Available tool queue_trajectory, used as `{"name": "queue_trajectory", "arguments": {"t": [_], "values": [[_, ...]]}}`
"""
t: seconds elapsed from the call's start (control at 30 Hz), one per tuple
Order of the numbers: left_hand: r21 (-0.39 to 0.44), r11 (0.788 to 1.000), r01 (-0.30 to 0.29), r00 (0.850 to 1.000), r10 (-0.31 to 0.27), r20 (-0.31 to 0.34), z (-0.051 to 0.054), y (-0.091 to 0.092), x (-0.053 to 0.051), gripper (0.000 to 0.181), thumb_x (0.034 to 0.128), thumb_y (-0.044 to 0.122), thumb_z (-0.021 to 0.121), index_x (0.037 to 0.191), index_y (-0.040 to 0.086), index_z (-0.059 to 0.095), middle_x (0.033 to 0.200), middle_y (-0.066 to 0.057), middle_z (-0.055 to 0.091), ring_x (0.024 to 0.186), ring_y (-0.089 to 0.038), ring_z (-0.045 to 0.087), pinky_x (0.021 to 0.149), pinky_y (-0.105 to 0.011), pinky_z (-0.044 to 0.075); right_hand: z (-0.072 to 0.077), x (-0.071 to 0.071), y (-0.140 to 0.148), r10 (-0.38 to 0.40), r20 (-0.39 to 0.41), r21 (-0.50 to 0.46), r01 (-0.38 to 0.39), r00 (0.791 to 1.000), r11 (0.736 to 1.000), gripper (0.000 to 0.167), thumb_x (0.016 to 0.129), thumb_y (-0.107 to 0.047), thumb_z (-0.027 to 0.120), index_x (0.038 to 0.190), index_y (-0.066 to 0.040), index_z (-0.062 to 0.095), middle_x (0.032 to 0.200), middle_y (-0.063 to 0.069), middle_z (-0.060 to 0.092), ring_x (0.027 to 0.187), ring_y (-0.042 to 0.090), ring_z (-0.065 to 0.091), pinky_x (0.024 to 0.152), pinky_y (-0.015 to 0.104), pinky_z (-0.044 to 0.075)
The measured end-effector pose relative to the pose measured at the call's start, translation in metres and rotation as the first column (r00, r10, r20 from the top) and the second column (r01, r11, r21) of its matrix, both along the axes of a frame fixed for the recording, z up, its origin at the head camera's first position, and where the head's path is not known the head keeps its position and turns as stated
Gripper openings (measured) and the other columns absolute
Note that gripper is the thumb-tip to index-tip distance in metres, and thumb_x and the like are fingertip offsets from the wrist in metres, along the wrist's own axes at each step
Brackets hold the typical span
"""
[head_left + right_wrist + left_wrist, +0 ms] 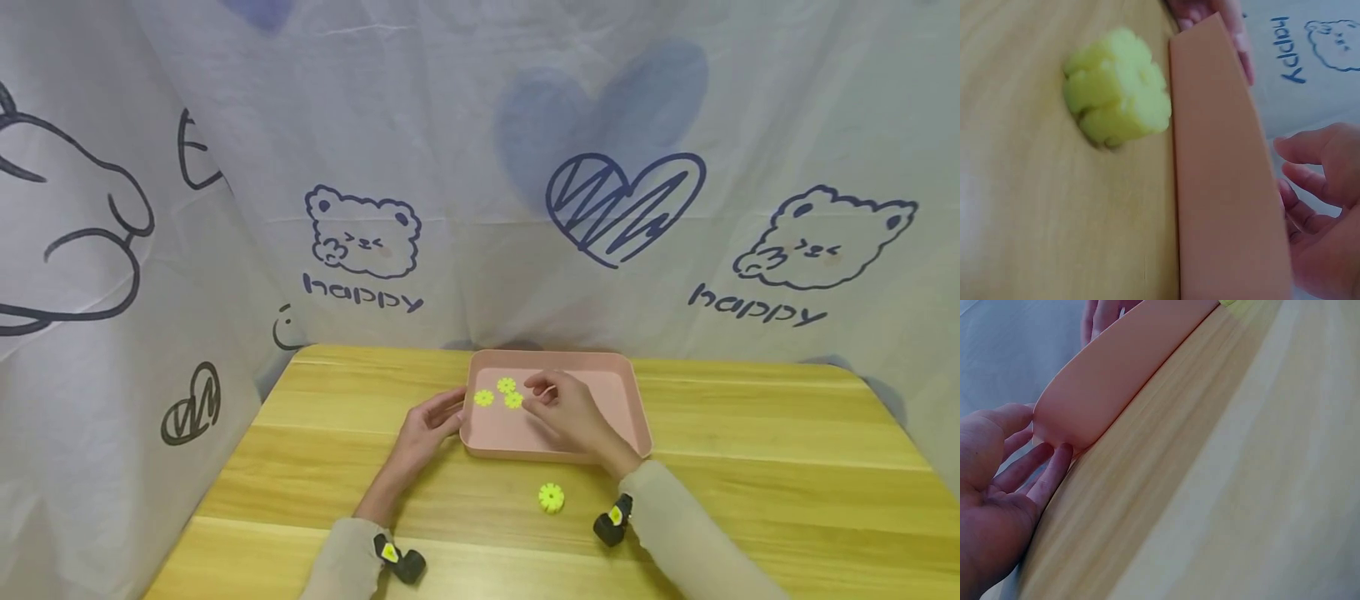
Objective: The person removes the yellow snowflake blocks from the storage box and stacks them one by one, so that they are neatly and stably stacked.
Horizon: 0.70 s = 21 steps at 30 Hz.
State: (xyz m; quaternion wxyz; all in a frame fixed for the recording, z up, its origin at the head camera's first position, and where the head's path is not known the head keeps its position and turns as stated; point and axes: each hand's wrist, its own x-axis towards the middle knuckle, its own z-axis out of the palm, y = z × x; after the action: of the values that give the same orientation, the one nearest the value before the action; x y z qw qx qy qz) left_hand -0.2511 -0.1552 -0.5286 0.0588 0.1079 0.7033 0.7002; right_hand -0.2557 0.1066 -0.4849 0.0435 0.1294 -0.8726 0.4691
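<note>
A shallow pink tray lies on the wooden table, with three yellow-green flower-shaped discs flat in its left part. My left hand is at the tray's left side, its fairly straight fingertips touching the outer wall near the corner in the left wrist view. Over the tray's middle is my right hand, fingers loosely bent and apart, with nothing seen between them; its fingertips are close to the nearest disc. In front of the tray stands a small stack of the same flower discs, layered and slightly blurred.
The wooden table extends to both sides of the tray. Behind it hangs a white cloth printed with hearts, bears and "happy". Small black devices are strapped at both wrists over beige sleeves.
</note>
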Motion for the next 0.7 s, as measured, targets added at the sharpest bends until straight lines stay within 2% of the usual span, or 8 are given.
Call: {"name": "queue_trajectory", "arguments": {"t": [0.27,0.5,0.7], "values": [[0.004,1.000,0.002,1.000,-0.002,0.008,0.000,0.000,-0.001,0.043,0.1015,0.002,0.063,0.143,-0.002,0.056,0.147,-0.019,0.056,0.135,-0.036,0.054,0.098,-0.032,0.056,-0.014,-0.020,-0.010,0.018,0.024,0.103,-0.021,1.000,0.994,0.028,0.085,-0.008,0.082,0.108,0.002,0.071,0.090,0.007,0.066,0.081,0.018,0.059,0.075,0.033,0.053],[-0.002,1.000,0.009,1.000,-0.009,-0.008,0.001,0.000,0.000,0.043,0.1016,0.000,0.062,0.144,-0.004,0.055,0.148,-0.022,0.054,0.135,-0.038,0.053,0.098,-0.033,0.056,-0.017,-0.029,-0.015,-0.010,0.018,0.194,0.006,1.000,0.981,0.029,0.085,-0.015,0.084,0.107,0.001,0.073,0.089,0.006,0.066,0.083,0.020,0.057,0.082,0.039,0.053],[-0.007,1.000,0.005,1.000,-0.005,0.010,0.003,0.000,0.000,0.043,0.1018,0.001,0.062,0.144,-0.003,0.055,0.148,-0.020,0.054,0.135,-0.036,0.054,0.098,-0.032,0.056,-0.019,-0.032,-0.021,-0.027,0.060,0.251,0.011,0.998,0.968,0.027,0.085,-0.017,0.084,0.105,-0.001,0.074,0.086,0.003,0.062,0.081,0.020,0.055,0.078,0.037,0.051]]}}
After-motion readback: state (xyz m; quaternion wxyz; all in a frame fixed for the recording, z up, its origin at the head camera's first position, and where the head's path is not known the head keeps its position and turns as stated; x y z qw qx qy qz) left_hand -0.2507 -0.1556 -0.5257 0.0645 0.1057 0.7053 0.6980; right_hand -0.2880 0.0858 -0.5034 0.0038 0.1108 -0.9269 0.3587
